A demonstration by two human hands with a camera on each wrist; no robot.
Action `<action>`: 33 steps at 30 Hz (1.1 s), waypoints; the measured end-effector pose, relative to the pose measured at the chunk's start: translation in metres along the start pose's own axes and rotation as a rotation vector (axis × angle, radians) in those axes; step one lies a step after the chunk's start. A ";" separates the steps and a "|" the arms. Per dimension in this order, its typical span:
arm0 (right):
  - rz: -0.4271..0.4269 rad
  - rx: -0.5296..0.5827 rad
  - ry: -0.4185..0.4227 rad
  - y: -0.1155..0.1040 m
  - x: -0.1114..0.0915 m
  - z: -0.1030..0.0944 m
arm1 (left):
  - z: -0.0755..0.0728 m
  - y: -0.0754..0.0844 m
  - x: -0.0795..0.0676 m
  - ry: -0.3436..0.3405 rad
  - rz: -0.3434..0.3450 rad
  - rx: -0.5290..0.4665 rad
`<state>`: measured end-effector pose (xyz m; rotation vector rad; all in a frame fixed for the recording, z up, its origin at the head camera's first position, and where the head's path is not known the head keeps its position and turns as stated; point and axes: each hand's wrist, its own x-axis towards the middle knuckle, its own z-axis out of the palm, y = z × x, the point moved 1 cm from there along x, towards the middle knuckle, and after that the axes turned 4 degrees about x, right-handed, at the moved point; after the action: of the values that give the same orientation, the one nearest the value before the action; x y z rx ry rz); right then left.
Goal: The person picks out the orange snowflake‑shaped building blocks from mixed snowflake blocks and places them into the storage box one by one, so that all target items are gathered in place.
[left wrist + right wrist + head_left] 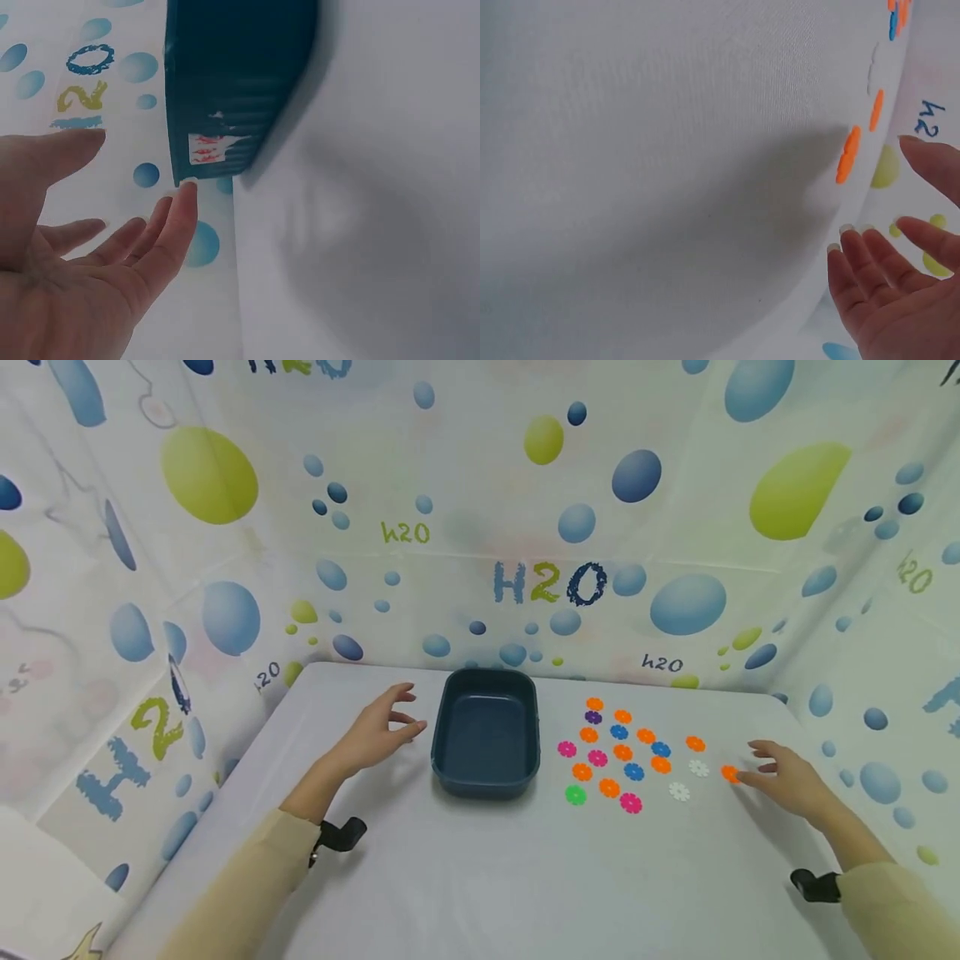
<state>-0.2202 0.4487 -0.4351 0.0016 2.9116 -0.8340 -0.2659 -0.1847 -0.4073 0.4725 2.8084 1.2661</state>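
White curtain hangs behind and along both sides of our view, printed with blue and yellow-green spots and "H2O" lettering, and a white-covered table fills the lower half of the head frame. At the lower left we see a beige sleeve and a black wrist device. Our left hand, left of centre, is wide, its fingers loosely bent and its thumb standing apart from them. It hovers just beside the dark blue tray, which sits at the centre of the frame; in the left wrist view we find a torn white-and-red label on the tray's outer side.

Right of centre, we see flat flower-shaped pieces scattered over the table: mostly orange, with blue and pink ones among them, a purple piece near the top of the group and a green piece at its lower left. Two white pieces lie toward its right side. Furthest right is an orange piece. Our right hand is close by it, wide, thumb and loosely bent fingers apart; the right wrist view shows a gap between that piece and our fingertips.
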 end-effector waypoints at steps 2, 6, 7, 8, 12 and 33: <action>0.015 0.016 -0.012 0.001 0.002 0.000 | 0.003 0.001 0.002 -0.007 -0.028 -0.041; 0.029 0.041 -0.034 0.001 0.004 0.000 | 0.007 0.001 0.005 -0.019 -0.084 -0.098; 0.032 0.044 -0.038 0.001 0.005 0.000 | 0.008 0.001 0.006 -0.025 -0.101 -0.106; 0.039 0.047 -0.042 0.000 0.006 0.000 | 0.009 0.002 0.006 -0.031 -0.116 -0.116; 0.070 0.057 -0.047 0.003 0.007 0.000 | 0.015 0.003 0.009 -0.059 -0.145 -0.143; 0.080 0.095 -0.067 0.009 0.015 0.005 | 0.031 -0.004 0.014 -0.136 -0.137 -0.293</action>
<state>-0.2347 0.4528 -0.4460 0.0954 2.7868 -0.9385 -0.2753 -0.1603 -0.4295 0.3312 2.4434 1.5178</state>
